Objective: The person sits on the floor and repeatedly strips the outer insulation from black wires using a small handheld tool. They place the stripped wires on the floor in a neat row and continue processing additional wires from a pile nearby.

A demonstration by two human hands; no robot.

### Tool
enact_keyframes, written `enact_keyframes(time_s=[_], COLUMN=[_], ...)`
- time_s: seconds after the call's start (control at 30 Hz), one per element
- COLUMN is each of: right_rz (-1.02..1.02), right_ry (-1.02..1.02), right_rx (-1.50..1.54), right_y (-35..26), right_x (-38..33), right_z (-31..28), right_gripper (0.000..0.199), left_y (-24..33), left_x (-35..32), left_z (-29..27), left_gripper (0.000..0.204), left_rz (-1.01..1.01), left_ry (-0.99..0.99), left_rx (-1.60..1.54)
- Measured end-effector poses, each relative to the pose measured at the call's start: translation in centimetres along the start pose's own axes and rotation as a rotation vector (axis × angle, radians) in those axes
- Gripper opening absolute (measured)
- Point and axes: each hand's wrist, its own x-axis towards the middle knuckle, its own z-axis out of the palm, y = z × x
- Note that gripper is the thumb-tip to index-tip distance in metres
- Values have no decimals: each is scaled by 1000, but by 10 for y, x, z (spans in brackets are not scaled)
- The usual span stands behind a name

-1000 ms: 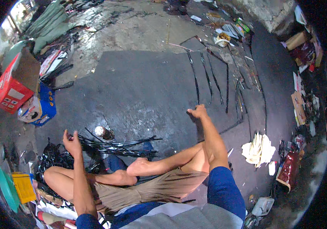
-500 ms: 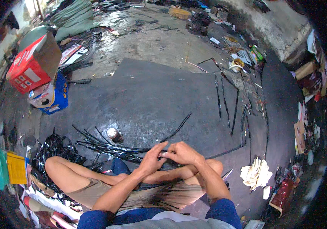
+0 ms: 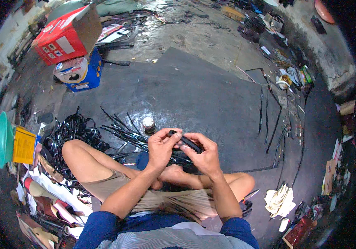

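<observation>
Just above my crossed legs, my left hand (image 3: 161, 148) and my right hand (image 3: 203, 154) come together, both closed on a short piece of folded black strip (image 3: 189, 143). The strip slants down from my left fingertips to my right palm; its ends are partly hidden by the fingers. Beyond my left hand lies a bundle of glossy black strips (image 3: 124, 132), and part of it runs under my hands. Close to the bundle stands a small pot with a whitish top (image 3: 148, 123). A tangled heap of shiny black strips (image 3: 72, 132) rests beside my left knee.
Stacked at the far left are a red box (image 3: 63, 41) and a blue-and-white box (image 3: 87, 76). A teal basin (image 3: 4, 139) and a yellow packet (image 3: 24, 145) are at the left rim. Long black strips (image 3: 274, 128) and a cream bundle (image 3: 279, 201) lie on the right.
My view has shifted, so the surroundings appear higher and farther right. My hands have turned, and the black strip between them now shows clearly.
</observation>
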Motion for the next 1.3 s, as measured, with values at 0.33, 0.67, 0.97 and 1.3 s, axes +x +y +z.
enact_keyframes(time_s=[0.33,0.67,0.97,1.3], right_rz=[-301,-256,-371,-577], right_ry=[9,52,221,159], right_rx=[-336,-310,-257,-437], right_y=[-15,-16,-24,-57], right_x=[6,0,2,-3], right_z=[9,7,10,11], right_gripper=[29,22,18,17], left_y=[3,0,-2,32], left_x=[-12,-11,-12,-17], left_z=[-9,-10,-4,-8], left_gripper=[16,17,16,6], left_rz=[-30,-143,-79,80], left_ry=[14,-6,-146,-159], left_rx=[-104,-166,-436,-352])
